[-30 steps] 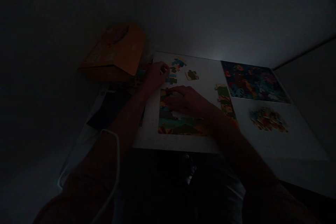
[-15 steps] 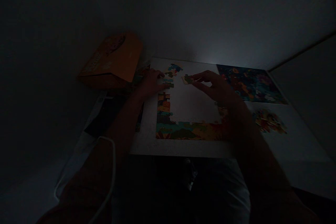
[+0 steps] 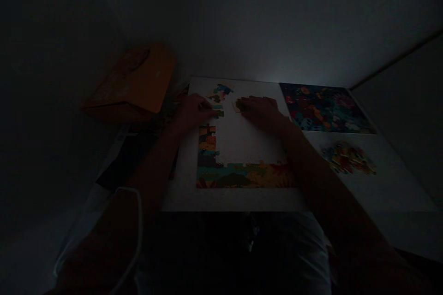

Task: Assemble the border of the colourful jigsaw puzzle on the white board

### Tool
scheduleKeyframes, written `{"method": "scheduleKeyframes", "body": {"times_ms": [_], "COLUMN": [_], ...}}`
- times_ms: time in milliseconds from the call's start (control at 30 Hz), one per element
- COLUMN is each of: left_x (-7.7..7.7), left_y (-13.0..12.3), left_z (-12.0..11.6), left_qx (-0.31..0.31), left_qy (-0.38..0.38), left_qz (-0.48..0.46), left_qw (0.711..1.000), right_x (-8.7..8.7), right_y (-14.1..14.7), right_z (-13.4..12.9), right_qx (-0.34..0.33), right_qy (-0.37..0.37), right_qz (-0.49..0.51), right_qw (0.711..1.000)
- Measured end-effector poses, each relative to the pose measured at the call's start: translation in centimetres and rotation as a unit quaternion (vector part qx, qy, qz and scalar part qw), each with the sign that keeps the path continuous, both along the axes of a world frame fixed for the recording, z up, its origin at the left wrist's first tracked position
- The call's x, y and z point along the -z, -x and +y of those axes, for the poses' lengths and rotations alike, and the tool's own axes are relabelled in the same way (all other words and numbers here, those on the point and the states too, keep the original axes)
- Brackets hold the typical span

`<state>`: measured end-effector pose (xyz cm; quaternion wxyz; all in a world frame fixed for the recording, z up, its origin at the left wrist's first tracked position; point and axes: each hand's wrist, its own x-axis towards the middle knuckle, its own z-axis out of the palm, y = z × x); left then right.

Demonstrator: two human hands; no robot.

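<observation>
The room is dim. A partly built jigsaw puzzle lies on a white board, its joined pieces forming an L along the left side and bottom. My right hand is low on the board with its fingertips on a single green-yellow jigsaw piece. My left hand rests at the top of the left column, its fingertips touching or just beside a few loose pieces. Further loose pieces lie just above it. The dark hides exactly how its fingers sit.
A colourful picture sheet lies to the right of the board, with a heap of loose puzzle pieces below it on a white surface. An orange box stands at the back left. A white cord loops by my left arm.
My right hand has come down from above the board and now lies on it over the piece. My left hand has barely moved. The whole view has shifted slightly left.
</observation>
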<state>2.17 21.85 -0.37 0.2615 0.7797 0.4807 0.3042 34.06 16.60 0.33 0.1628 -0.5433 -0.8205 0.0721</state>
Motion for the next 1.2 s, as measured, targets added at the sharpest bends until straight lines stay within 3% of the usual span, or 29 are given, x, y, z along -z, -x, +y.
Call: {"method": "scheduleKeyframes", "body": {"times_ms": [233,467,533,633,767,867,967,1100,1200], "left_x": [-0.4,-1.7,-1.7,-1.4,-1.2,-1.3,-1.7,-2.3,-2.5], "left_y": [-0.4,-1.4,-1.6,-1.7,-1.5,-1.5,-1.8,-2.0,-1.6], "left_z": [-1.0,-2.8,-2.6,-1.6,-0.5,-0.8,-1.6,-2.3,-2.1], "left_qx": [0.056,0.178,0.169,0.091,-0.001,0.016,0.063,0.125,0.122], "left_qy": [0.033,0.133,0.121,0.086,0.061,0.052,0.063,0.083,0.081], "left_qz": [-0.022,-0.082,-0.095,-0.120,-0.128,-0.113,-0.115,-0.118,-0.116], "left_qw": [0.998,0.972,0.974,0.985,0.990,0.992,0.989,0.982,0.982], "right_x": [-0.2,0.0,-0.2,-0.5,-0.8,-1.3,-1.8,-2.0,-2.1], "right_y": [-1.2,-2.1,-2.3,-2.6,-2.2,-0.3,2.3,4.8,5.7], "right_z": [0.3,0.1,-0.1,-0.2,0.2,-0.1,-1.1,-2.6,-3.3], "right_qx": [0.060,0.106,0.120,0.140,0.110,0.075,0.046,0.019,-0.003], "right_qy": [-0.007,0.013,0.035,0.071,0.060,0.059,0.079,0.096,0.062], "right_qz": [0.013,0.050,0.076,0.124,0.265,0.378,0.420,0.410,0.345], "right_qw": [0.998,0.993,0.989,0.980,0.956,0.921,0.903,0.907,0.937]}}
